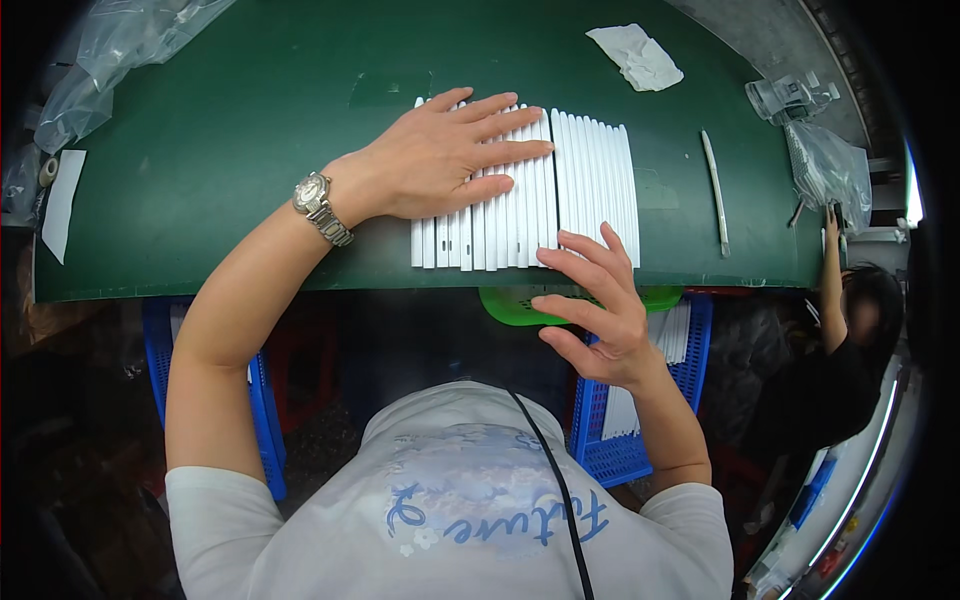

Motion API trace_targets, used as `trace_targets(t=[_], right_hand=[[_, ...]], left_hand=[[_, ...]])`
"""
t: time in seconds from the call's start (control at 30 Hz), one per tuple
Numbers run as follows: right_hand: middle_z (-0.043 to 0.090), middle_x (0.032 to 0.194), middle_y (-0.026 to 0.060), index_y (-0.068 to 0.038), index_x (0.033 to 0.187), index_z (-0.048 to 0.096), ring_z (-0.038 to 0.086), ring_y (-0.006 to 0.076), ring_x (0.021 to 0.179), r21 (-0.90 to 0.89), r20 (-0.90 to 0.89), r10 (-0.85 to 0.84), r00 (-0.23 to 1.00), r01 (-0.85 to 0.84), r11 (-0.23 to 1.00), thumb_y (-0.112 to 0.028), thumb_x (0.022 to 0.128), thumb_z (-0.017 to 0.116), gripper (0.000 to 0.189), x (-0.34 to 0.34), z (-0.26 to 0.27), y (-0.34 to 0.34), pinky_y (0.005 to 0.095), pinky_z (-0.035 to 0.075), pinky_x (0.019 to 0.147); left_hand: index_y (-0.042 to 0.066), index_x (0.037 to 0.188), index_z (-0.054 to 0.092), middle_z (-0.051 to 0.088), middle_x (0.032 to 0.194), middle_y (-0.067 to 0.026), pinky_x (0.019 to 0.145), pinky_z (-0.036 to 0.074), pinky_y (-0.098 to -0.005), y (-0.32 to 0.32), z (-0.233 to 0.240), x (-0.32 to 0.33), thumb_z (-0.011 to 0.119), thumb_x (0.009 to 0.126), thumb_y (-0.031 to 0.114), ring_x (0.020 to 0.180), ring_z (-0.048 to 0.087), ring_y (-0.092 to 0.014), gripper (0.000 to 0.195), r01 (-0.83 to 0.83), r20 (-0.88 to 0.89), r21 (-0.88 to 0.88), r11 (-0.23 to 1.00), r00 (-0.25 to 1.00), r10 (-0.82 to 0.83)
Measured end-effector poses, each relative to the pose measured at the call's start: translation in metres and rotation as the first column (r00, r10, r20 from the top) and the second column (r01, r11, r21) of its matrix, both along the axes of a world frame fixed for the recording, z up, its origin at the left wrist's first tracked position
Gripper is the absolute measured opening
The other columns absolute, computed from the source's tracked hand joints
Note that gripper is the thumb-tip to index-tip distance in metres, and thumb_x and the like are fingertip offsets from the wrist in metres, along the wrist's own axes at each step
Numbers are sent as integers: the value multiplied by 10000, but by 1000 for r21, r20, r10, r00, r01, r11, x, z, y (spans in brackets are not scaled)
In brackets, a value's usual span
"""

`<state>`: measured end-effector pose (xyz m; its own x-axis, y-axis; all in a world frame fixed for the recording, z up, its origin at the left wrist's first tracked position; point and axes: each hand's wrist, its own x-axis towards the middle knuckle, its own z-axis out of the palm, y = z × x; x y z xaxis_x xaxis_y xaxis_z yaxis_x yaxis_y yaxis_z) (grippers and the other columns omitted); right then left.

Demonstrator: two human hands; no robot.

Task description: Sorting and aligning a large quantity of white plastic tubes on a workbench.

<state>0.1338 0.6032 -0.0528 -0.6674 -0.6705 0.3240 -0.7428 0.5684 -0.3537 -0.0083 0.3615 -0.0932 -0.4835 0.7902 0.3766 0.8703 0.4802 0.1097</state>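
Many slim white pen-like sticks (592,180) lie side by side in a row on the green tabletop (247,135). A narrow dark gap splits the row right of its middle. My left hand (457,154), with a metal wristwatch (311,193) at the wrist, lies flat across the left part of the row, fingers spread, covering many of the sticks. Dark oval marks show on a few sticks near their lower ends. My right hand (600,300) is at the table's front edge, by the lower ends of the right part, fingers apart and bent, with nothing in its grasp.
A crumpled white tissue (637,56), a single white stick (716,195) and a clear plastic bottle (787,97) lie on the right. Plastic bags flank the table. A green basket (510,311) and blue crates (615,461) stand below its edge. Another person (825,375) is at far right.
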Motion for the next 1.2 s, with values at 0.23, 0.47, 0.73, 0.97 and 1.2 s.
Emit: trace_targets(t=[0.23, 0.47, 0.73, 0.97, 1.2], right_hand=[[579, 1316, 77, -114, 1100, 679, 461, 288, 1305, -13, -1, -278, 960, 278, 960, -179, 799, 718, 310, -8, 6, -15, 509, 206, 1186], [632, 1232, 54, -107, 1001, 698, 535, 250, 1216, -43, -189, -208, 960, 203, 978, -122, 727, 776, 285, -14, -5, -18, 500, 233, 1180], [642, 1203, 47, -105, 963, 710, 562, 248, 1168, -145, -89, -320, 943, 305, 941, -89, 712, 780, 261, -11, -1, -23, 501, 232, 1181], [656, 1173, 50, -100, 937, 718, 580, 238, 1140, -112, -182, -297, 937, 280, 953, -77, 729, 765, 214, -11, -8, -26, 502, 239, 1180], [665, 1155, 48, -100, 944, 718, 589, 231, 1127, -67, -243, -273, 931, 265, 962, -85, 739, 764, 211, -14, -10, -29, 505, 237, 1181]], left_hand=[[291, 1466, 401, 295, 1574, 7, 1202, 144, -457, 4, 10, 2, 321, 1027, 398, 1457, 241, -236, 459, -16, 65, -98, 995, 998, 22], [285, 1466, 402, 295, 1574, -4, 1198, 150, -457, 4, 11, 1, 327, 1023, 398, 1455, 248, -244, 462, 1, 59, -71, 997, 998, 3], [226, 1433, 446, 332, 1554, -40, 1191, 175, -459, 3, 14, -1, 389, 1007, 422, 1444, 274, -249, 473, -27, 69, 33, 999, 997, 24], [53, 1222, 587, 495, 1418, -128, 1143, 281, -430, 15, 17, -7, 582, 931, 349, 1368, 399, -279, 415, -202, 39, 230, 952, 979, 198], [27, 1134, 588, 533, 1362, -147, 1124, 310, -425, 17, 11, -10, 620, 911, 272, 1348, 418, -300, 333, -234, 148, 253, 939, 968, 202]])
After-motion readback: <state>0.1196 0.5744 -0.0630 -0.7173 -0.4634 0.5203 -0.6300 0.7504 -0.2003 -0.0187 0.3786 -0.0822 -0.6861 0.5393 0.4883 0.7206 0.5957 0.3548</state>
